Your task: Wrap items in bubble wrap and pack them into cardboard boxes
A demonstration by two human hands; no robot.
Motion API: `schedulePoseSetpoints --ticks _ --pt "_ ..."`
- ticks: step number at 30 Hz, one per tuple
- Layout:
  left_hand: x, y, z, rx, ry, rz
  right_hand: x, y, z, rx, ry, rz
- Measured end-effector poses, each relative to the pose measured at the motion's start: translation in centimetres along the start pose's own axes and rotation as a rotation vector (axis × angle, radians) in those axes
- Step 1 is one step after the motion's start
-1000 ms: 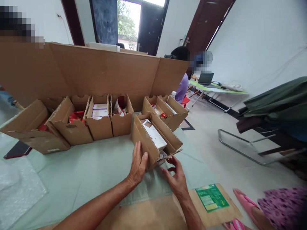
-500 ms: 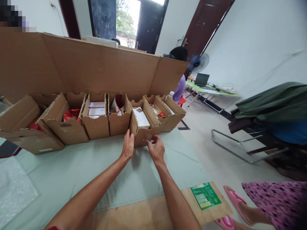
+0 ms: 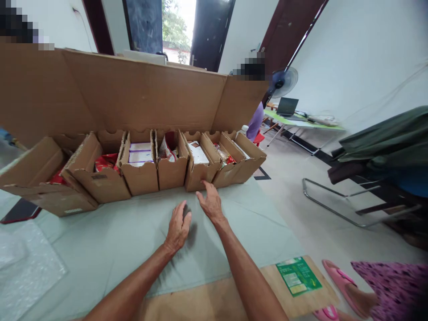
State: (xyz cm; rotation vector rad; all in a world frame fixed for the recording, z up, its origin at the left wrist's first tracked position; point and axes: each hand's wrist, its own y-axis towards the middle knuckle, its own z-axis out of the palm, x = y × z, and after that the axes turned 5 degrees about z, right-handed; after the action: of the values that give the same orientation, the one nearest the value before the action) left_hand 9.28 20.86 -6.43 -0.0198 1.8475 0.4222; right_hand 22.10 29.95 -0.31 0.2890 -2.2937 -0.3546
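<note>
A row of several small open cardboard boxes stands along a tall cardboard sheet (image 3: pixel 140 93) on the pale green cloth (image 3: pixel 110 240). The box with a white packet inside (image 3: pixel 197 166) sits in line, between its neighbours. My left hand (image 3: pixel 178 225) hovers over the cloth just in front of it, fingers loosely spread and holding nothing. My right hand (image 3: pixel 209 203) is a little nearer that box, fingers apart and empty, fingertips close to its front wall without touching. Other boxes hold red packets (image 3: pixel 105 162) and white packets (image 3: pixel 139 154).
Bubble wrap (image 3: pixel 26 272) lies at the left. A green card (image 3: pixel 296 276) rests on a cardboard piece at the right front. A person's pink sandal (image 3: pixel 341 281) and patterned clothing are at the lower right. A metal chair frame (image 3: pixel 337 200), a fan and a laptop table stand beyond.
The box with the white packet was pushed from in front of the row into line with the others. Both hands then let go and drew back toward me.
</note>
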Motion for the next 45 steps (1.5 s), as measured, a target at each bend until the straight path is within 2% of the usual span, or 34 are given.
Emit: schedulePoseSetpoints --ticks 3,7,9,11,13,15,17,19,23,24,26,28,29,30,32,34,36,40,42,45 --pt "0.0 0.0 0.1 -0.009 -0.008 0.018 1.1 0.6 -1.1 -0.001 0.005 -0.018" --pt "0.1 0.1 0.3 -0.01 -0.026 0.032 6.2 2.3 -1.6 0.086 0.007 -0.13" --pt "0.0 0.3 0.4 -0.015 -0.028 0.028 9.5 4.2 -1.0 0.152 -0.11 -0.166" --pt "-0.3 0.4 0.3 -0.032 -0.029 0.019 12.2 6.2 -0.2 0.201 -0.283 -0.136" --pt "-0.7 0.4 -0.2 -0.066 -0.031 0.009 13.7 7.3 0.4 0.222 -0.39 -0.088" --pt "-1.3 -0.1 -1.4 -0.121 -0.033 -0.005 14.0 6.6 0.3 0.217 -0.406 -0.071" --pt "-1.9 -1.0 -3.3 -0.191 -0.029 -0.026 13.2 3.9 -0.9 0.212 -0.395 -0.078" --pt "-2.6 -2.4 -5.7 -0.262 -0.022 -0.049 11.6 -0.1 -3.1 0.207 -0.346 -0.11" --pt "-3.9 -6.0 -10.4 -0.339 0.032 -0.079 6.8 -8.9 -10.8 0.181 -0.088 -0.245" --pt "-4.2 -6.9 -11.2 -0.333 0.048 -0.094 5.3 -10.8 -13.0 0.19 -0.048 -0.227" --pt "-4.6 -8.7 -12.0 -0.297 0.055 -0.111 2.1 -14.0 -16.9 0.09 0.025 -0.133" --pt "-4.8 -10.3 -11.7 -0.244 0.024 -0.094 -0.8 -16.5 -19.3 -0.032 0.093 0.018" --pt "-4.8 -11.0 -11.2 -0.212 0.003 -0.081 -2.0 -17.5 -19.8 -0.053 0.112 0.084" --pt "-4.7 -11.6 -10.6 -0.177 -0.016 -0.077 -2.8 -18.4 -19.8 -0.039 0.118 0.135" --pt "-4.5 -12.6 -9.5 -0.103 -0.044 -0.103 -3.4 -19.6 -18.4 0.079 0.105 0.197" --pt "-4.2 -13.4 -8.7 -0.058 -0.056 -0.139 -2.8 -19.7 -15.9 0.197 0.098 0.229" --pt "-3.8 -13.8 -8.7 -0.065 -0.051 -0.166 -1.7 -18.4 -13.1 0.228 0.13 0.241" --pt "-3.2 -12.6 -10.6 -0.159 -0.018 -0.213 0.6 -12.7 -8.3 0.26 0.28 0.166" --pt "-2.9 -10.7 -11.6 -0.187 -0.004 -0.181 1.4 -9.1 -6.2 0.31 0.355 0.116" --pt "-2.3 -7.2 -12.3 -0.194 0.01 -0.089 2.3 -4.7 -3.5 0.308 0.397 0.089"
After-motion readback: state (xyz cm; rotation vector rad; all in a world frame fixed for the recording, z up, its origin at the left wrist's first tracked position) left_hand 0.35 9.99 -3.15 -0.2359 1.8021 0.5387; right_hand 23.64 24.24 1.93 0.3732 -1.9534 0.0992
